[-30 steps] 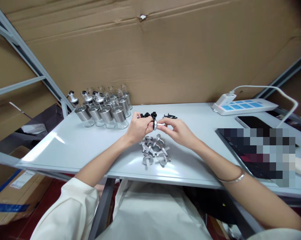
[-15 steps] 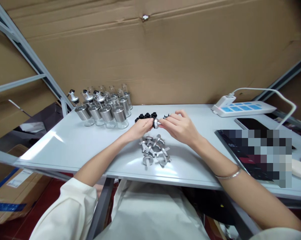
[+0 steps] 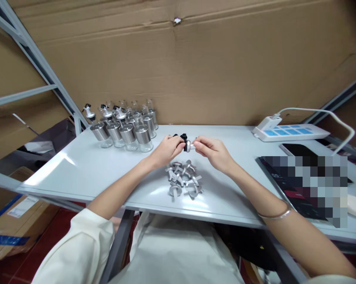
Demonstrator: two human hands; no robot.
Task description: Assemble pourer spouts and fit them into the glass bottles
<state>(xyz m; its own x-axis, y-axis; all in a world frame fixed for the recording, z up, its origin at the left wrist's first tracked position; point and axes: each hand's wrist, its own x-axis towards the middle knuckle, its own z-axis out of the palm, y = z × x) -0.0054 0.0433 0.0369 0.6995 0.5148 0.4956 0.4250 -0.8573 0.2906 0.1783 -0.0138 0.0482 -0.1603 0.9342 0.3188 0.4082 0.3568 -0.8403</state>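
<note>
My left hand (image 3: 166, 152) is closed on the black stopper end of a pour spout (image 3: 189, 146), held sideways just above the table. My right hand (image 3: 215, 154) pinches the spout's thin silver tube from the other side. Between the two hands the round silver cap shows. Behind my left fingers are several black stoppers (image 3: 183, 136), mostly hidden by that hand. Nearer to me, below both hands, lies a loose pile of silver spout caps (image 3: 182, 177) with flat discs and short tubes.
Several glass bottles with steel sleeves (image 3: 127, 136) stand at the back left; some carry pour spouts. At the right are a white power strip (image 3: 293, 133) with a charger and cable, a phone (image 3: 294, 150) and a tablet (image 3: 299, 189). A cardboard wall (image 3: 195, 71) closes the back.
My right hand has turned a little, its raised finger now lowered, still pinching the tube. My left hand has rolled forward and hides more of the black stoppers. The view has shifted slightly.
</note>
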